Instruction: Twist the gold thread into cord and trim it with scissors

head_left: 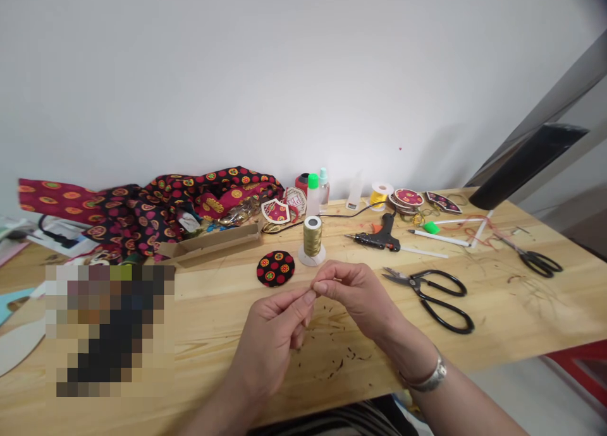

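Note:
My left hand [277,335] and my right hand [353,297] meet over the middle of the wooden table, fingertips pinched together. Whatever lies between the fingertips is too small to make out. Just beyond them stands a spool of gold thread [312,241], upright on its white base. A round black fabric piece with red and yellow flower prints [275,268] lies flat to the left of the spool. Black-handled scissors [427,297] rest to the right of my right hand, their blades partly apart.
A black glue gun [379,236], bottles [313,196] and a yellow thread spool [380,196] stand farther back. Patterned cloth [142,208] is heaped at the left behind a cardboard tray [213,245]. A second pair of scissors [539,262] and a black roll [526,164] are on the right.

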A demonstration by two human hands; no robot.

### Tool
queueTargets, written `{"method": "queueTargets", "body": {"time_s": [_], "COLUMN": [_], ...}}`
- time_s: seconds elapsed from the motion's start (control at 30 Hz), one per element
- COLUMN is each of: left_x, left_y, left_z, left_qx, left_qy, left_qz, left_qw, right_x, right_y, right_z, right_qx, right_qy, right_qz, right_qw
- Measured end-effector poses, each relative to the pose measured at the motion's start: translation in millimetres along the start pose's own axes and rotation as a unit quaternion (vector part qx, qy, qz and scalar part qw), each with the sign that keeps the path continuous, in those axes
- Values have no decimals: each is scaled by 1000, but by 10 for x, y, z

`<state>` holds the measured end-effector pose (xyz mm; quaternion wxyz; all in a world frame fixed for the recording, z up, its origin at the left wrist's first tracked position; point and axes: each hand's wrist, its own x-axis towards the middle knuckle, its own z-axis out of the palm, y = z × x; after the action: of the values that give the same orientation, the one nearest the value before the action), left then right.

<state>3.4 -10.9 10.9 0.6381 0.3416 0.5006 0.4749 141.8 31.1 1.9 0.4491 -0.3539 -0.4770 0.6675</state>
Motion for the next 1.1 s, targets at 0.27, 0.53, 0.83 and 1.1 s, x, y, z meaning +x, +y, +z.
{"method": "queueTargets", "body": {"time_s": [0.27,0.53,0.83,1.1], "left_x": [-32,-36,-22,-25], "left_y": [8,4,-4,0], "left_z": [8,0,23,29], "left_qx": [-76,-108,-85,-84], "left_qy": [-16,-15,-13,-7], "left_qz": [-33,-59,-55,-65], "left_qw": [996,992,995,994], "right_x": [-24,-10,-20,-34], "right_y": [-27,-49,-78,-100], "right_z": [14,-7,-2,0], "right_qx": [-79,-90,-76,-133], "right_qy": [30,48,36,52], "right_qz": [-10,-10,-10,-34], "right_qw": [996,995,996,989]}}
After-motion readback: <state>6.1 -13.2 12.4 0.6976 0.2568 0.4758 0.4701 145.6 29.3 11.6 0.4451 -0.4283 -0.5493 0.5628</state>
